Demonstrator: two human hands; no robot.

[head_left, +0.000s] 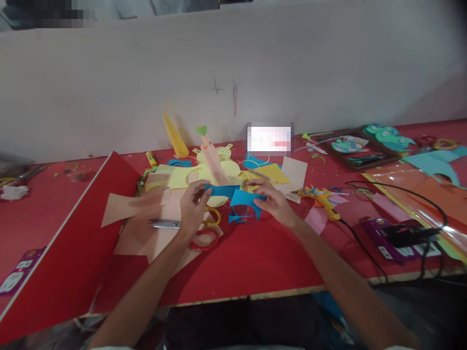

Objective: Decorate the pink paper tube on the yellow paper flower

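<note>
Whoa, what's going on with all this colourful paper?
Someone's left hand and right hand are pinching blue paper above a red table. Open scissors lie under the left wrist, on beige paper. A yellow glue gun rests to the right, and a pinkish paper roll is behind the hands.
</note>
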